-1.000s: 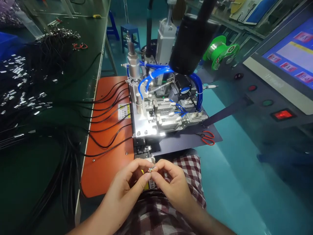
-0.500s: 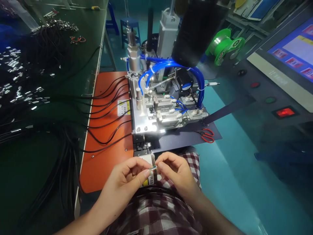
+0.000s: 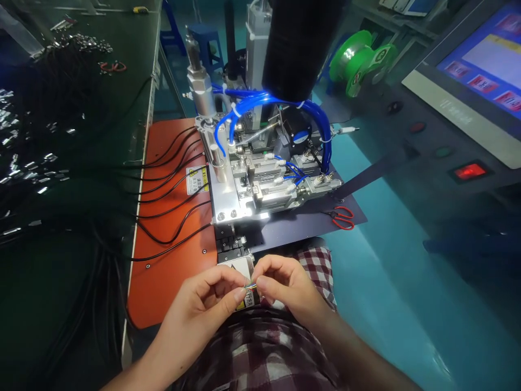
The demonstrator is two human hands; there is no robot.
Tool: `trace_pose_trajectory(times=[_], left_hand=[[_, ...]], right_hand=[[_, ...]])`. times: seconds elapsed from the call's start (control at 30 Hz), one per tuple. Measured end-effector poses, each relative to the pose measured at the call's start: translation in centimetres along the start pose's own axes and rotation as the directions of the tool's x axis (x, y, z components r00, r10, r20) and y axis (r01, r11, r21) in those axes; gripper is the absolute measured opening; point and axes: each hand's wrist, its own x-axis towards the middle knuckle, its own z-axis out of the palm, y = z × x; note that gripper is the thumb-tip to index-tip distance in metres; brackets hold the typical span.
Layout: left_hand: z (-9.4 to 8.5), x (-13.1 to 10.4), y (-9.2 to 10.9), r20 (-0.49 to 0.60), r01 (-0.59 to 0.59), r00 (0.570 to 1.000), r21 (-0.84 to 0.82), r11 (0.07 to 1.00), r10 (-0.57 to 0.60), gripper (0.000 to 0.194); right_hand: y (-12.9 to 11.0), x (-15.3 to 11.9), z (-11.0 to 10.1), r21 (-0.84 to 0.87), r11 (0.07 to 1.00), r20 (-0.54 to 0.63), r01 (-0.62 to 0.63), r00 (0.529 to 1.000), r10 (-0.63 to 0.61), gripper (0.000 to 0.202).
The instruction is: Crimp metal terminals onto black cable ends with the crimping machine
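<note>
Thin coloured wires (image 3: 251,286) lie pinched between my two hands, just above my lap. My left hand (image 3: 214,296) closes thumb and forefinger on the wire tips at their left end. From the other side, my right hand (image 3: 283,281) grips the same wires between thumb and bent fingers; what else it may hold is hidden. Behind the fingers sits a white machine end block (image 3: 243,265) with a yellow label, at the near end of the machine (image 3: 244,184). Several black cables (image 3: 171,209) run into the machine's left side.
An orange plate (image 3: 175,293) carries the cables at left, beside a dark table (image 3: 81,282) with cable bundles. Red-handled scissors (image 3: 343,218) lie on the grey machine base (image 3: 293,233). A control panel with screen (image 3: 484,70) stands at right; a green spool (image 3: 352,60) is behind.
The view has shifted slightly, so the machine appears farther left. Both hands stay close together on the wires, with a slight change in the fingers' position.
</note>
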Motion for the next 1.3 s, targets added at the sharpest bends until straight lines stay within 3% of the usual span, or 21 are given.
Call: trace_pose_trajectory(times=[0.3,0.7,0.93,1.13,1.3], left_hand=[[0.0,-0.1,0.1,0.025,0.011,1.0,-0.005,1.0,-0.011,0.011],[0.1,-0.4,-0.5,-0.033,-0.029,0.999,0.176,0.984,0.036,0.016],[-0.1,-0.4,-0.5,0.019,-0.054,0.999,0.186,0.981,0.051,0.015],[-0.2,-0.6,-0.4,0.076,-0.043,0.997,0.166,0.985,0.031,0.014],[-0.1,-0.6,-0.5,0.098,-0.06,0.994,0.164,0.985,0.045,0.015]], right_hand=[[0.1,-0.2,-0.3,0.027,0.999,0.051,-0.025,0.998,0.023,0.019],[-0.7,-0.4,-0.7,0.02,0.993,0.086,-0.12,0.989,0.118,0.017],[-0.3,0.2,-1.3,0.177,0.949,0.265,-0.262,0.941,0.21,0.017],[-0.6,0.2,-1.4,0.21,0.904,0.333,-0.371,0.897,0.291,0.019],[-0.6,0.1,-1.3,0.162,0.941,0.291,-0.298,0.925,0.243,0.017]])
